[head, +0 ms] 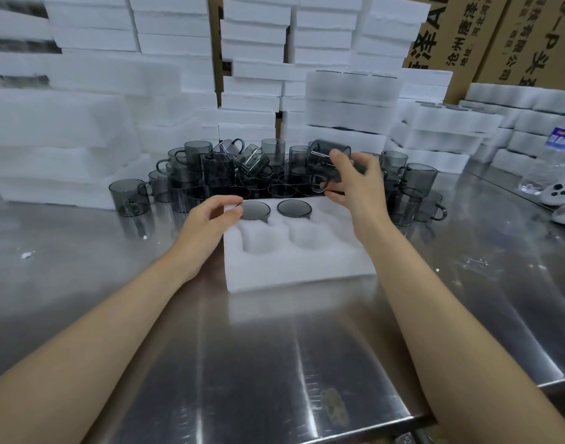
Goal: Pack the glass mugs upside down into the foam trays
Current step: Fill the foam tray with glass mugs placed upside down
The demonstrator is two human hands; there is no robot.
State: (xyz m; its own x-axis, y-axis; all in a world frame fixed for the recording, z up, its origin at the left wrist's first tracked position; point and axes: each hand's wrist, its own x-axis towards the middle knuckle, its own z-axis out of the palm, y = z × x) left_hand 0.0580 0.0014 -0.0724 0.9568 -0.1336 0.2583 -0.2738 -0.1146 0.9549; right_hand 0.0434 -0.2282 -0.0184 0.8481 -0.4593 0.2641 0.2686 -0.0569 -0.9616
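Note:
A white foam tray (294, 267) with round pockets lies on the steel table in front of me. Two smoky grey glass mugs sit upside down in its back row, one at the left (253, 210) and one in the middle (294, 208). My right hand (354, 184) grips another grey mug (326, 155), tilted over, above the tray's back right pocket. My left hand (207, 219) rests on the tray's back left corner, its fingertips touching the left mug's base. The front pockets hold nothing.
Several loose grey mugs (210, 174) crowd the table behind the tray. Stacks of white foam trays (255, 75) and cardboard boxes (486, 36) wall off the back. A water bottle (553, 161) and white controllers (563, 200) lie at the right.

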